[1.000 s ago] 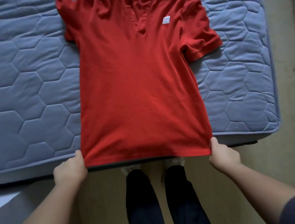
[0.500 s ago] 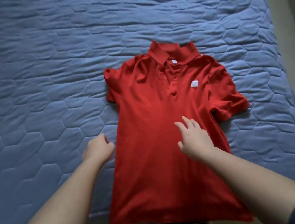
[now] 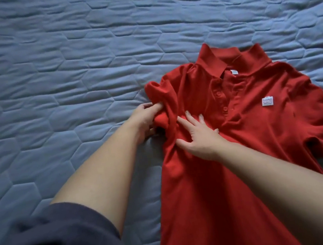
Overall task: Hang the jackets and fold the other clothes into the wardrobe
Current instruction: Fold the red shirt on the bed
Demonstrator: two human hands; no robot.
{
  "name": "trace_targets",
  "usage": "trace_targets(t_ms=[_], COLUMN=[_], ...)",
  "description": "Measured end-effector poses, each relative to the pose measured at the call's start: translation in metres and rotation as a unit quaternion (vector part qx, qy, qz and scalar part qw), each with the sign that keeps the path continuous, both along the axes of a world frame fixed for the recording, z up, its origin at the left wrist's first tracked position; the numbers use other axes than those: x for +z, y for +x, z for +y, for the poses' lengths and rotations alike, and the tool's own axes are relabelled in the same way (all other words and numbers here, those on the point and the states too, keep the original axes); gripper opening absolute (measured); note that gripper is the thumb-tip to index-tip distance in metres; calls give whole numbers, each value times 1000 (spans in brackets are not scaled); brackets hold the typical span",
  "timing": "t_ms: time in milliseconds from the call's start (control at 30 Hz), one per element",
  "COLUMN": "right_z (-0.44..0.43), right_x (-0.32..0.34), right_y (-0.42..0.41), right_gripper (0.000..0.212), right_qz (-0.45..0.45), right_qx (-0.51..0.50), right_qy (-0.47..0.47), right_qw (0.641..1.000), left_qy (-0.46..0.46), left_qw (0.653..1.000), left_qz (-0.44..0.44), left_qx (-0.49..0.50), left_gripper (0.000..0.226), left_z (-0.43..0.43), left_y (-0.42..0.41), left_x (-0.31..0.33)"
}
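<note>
A red polo shirt (image 3: 251,134) lies front-up on the blue quilted mattress (image 3: 66,73), collar toward the far side, a small white logo patch on its chest. Its left sleeve is bunched up. My left hand (image 3: 145,118) grips that bunched sleeve at the shirt's left edge. My right hand (image 3: 197,136) lies flat on the shirt's chest just beside it, fingers spread and pressing the fabric down. The right sleeve lies spread out at the far right.
The quilted mattress fills the whole view around the shirt. My dark sleeves show at the bottom left and bottom right corners.
I have leaned in over the bed. My left hand moved up from beside the shirt and took hold of the left sleeve. My right hand slid left across the chest.
</note>
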State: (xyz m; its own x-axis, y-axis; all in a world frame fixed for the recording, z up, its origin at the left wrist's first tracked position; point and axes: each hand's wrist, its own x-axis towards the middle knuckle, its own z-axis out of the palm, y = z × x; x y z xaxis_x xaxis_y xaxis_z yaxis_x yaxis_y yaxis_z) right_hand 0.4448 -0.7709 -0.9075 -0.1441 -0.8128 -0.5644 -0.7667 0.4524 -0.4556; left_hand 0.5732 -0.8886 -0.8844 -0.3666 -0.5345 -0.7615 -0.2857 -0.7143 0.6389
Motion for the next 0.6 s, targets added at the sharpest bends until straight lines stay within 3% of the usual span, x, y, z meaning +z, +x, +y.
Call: trace_targets(t_ms=[67, 167, 200, 267, 367, 433, 533, 600], right_z=[-4, -10, -11, -13, -13, -13, -9, -6], right_x=[9, 23, 27, 28, 22, 21, 22, 21], right_y=[-7, 0, 7, 24, 40, 36, 25, 18], right_gripper=[76, 73, 71, 68, 66, 63, 58, 54], right_qz=[-32, 4, 35, 70, 83, 76, 59, 73], right_qx=[2, -36, -40, 5, 96, 94, 83, 94], right_qy=[7, -32, -56, -73, -24, -30, -65, -92], right_qw=[999, 999, 997, 995, 992, 992, 993, 989], left_qy=[-24, -177, -179, -99, -40, -93, -142, -160], left_qw=[1000, 972, 962, 964, 978, 971, 969, 972], left_qz=[11, -88, -111, -107, -102, -115, -151, -158], left_qx=[-12, 125, 175, 224, 179, 187, 132, 61], left_gripper=[16, 8, 12, 21, 17, 9, 37, 17], left_z=[-1, -14, -15, -8, 6, 1, -15, -23], left_y=[8, 49, 68, 98, 104, 92, 67, 54], left_x=[6, 13, 13, 16, 12, 11, 14, 18])
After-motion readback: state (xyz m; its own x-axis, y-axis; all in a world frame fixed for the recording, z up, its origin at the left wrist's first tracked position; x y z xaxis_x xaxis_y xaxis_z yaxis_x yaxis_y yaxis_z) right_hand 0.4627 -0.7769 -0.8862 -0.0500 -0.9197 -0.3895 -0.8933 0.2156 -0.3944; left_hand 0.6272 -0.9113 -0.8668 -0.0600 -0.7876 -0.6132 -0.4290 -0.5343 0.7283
